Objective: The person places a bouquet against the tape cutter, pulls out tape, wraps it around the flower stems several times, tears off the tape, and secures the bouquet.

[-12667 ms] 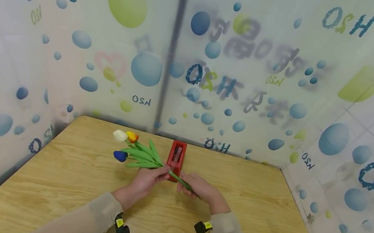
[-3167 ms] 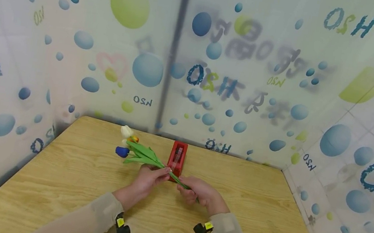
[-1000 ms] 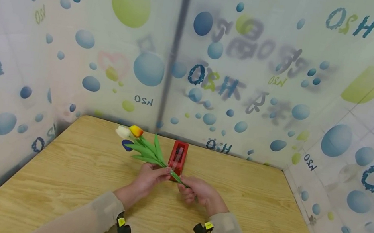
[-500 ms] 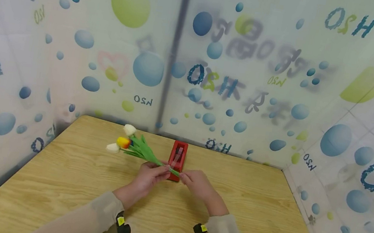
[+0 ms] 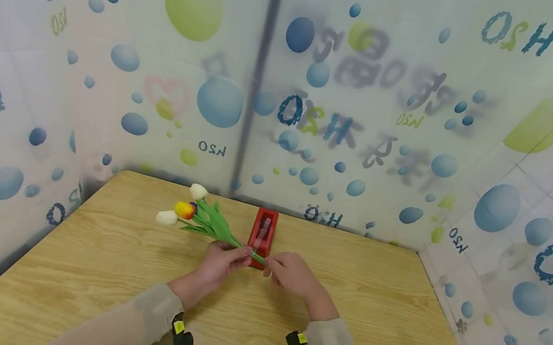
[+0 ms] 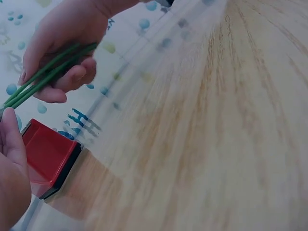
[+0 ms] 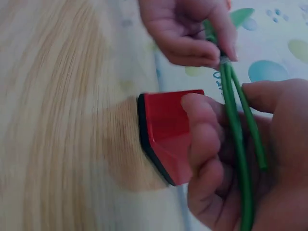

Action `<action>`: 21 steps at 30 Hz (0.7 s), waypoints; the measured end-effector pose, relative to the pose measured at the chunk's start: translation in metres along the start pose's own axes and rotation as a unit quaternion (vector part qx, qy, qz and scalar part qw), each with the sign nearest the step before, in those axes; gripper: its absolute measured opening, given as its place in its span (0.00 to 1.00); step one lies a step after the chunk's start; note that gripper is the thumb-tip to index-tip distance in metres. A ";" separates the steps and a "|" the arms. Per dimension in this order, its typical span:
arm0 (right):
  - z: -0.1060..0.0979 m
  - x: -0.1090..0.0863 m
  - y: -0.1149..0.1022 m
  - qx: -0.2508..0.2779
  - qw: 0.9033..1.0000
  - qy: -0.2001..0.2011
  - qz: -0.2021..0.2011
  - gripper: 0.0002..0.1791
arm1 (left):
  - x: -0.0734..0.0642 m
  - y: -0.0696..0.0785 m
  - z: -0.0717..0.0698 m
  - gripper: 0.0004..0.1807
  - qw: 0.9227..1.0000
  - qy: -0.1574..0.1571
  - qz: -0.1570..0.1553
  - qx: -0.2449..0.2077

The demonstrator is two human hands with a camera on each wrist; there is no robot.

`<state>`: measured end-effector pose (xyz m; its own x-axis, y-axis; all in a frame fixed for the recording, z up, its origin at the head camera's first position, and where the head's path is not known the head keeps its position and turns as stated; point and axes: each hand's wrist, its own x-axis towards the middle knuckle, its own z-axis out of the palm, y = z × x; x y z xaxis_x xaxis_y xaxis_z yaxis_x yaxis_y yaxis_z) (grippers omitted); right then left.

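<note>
My left hand [image 5: 220, 261] pinches a bunch of tulips [image 5: 215, 224] by the stems, between thumb and fingers. Its heads point left: two white, one orange-yellow, and a blue one mostly hidden behind the orange-yellow. My right hand [image 5: 290, 273] grips the lower stems, its fingers curled round them. In the right wrist view the green stems [image 7: 233, 113] run across the right palm, one splayed slightly apart. A shiny band of clear tape [image 7: 224, 59] shows on the stems at the left fingertips. Just behind the hands stands a red tape dispenser [image 5: 263, 231], partly covered by the stems.
The wooden table [image 5: 369, 305] spreads around both hands. A patterned curtain [image 5: 374, 92] hangs along its far edge, with similar printed sheets at both sides. In the left wrist view the dispenser's red front [image 6: 50, 151] sits close below the stems.
Over the last second the bunch has turned: the orange-yellow tulip swung down and left, the blue went behind it, a second white came into view. The right hand rose slightly and shifted its grip.
</note>
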<state>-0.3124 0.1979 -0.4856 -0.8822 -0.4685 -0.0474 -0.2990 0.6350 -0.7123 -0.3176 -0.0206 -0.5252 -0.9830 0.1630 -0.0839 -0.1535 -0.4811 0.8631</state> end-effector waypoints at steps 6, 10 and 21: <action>-0.003 -0.001 0.012 0.220 0.965 -0.105 0.098 0.32 | 0.000 0.000 0.000 0.08 1.000 -0.022 0.002 0.016; -0.007 -0.001 0.018 0.291 0.938 -0.148 0.117 0.32 | 0.000 0.001 -0.001 0.03 0.999 -0.037 0.003 0.026; -0.006 0.001 0.020 0.289 0.937 -0.178 0.079 0.26 | -0.002 0.002 0.001 0.03 0.999 -0.029 0.006 0.022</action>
<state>-0.3219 0.2140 -0.4958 -0.6905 -0.6378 -0.3412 0.1624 0.3230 -0.9324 -0.3162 -0.0213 -0.5232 -0.9768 0.2090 -0.0459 -0.1368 -0.4449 0.8851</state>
